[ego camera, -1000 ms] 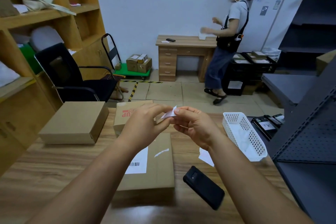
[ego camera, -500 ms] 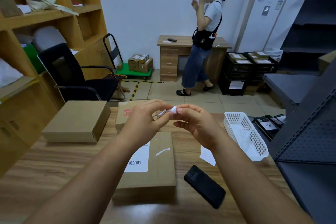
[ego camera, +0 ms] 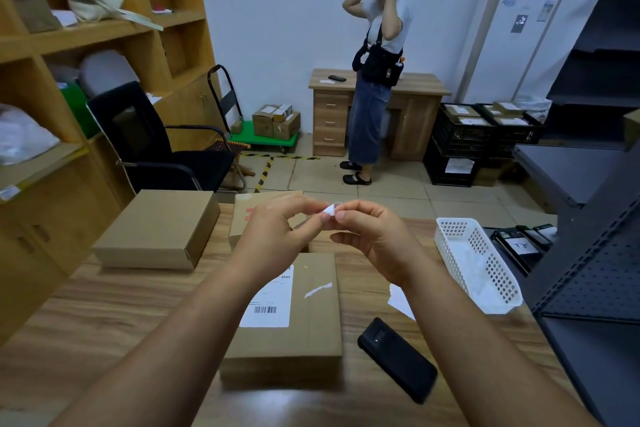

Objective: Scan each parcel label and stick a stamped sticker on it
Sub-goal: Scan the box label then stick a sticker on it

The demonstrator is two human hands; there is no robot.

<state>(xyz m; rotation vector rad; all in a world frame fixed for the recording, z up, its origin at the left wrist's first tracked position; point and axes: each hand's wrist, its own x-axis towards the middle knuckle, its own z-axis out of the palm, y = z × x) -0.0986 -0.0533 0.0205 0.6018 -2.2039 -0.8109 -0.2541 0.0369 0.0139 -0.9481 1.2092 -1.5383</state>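
White sticker [ego camera: 330, 210] is being pinched by my left hand [ego camera: 277, 236] and right hand [ego camera: 372, 236]; the parcel [ego camera: 304, 315] is lying directly below, long axis running up-frame.

both hands meet above the wooden table [ego camera: 104, 315]: the left hand [ego camera: 277, 236] and right hand [ego camera: 374, 236] pinch a small white sticker [ego camera: 329, 211] between their fingertips, perhaps peeling it, though it is too small to tell. below them lies a flat parcel [ego camera: 304, 333] with a barcode label [ego camera: 268, 302]. a black scanner [ego camera: 398, 360] lies just right of it, near a white basket [ego camera: 478, 263].
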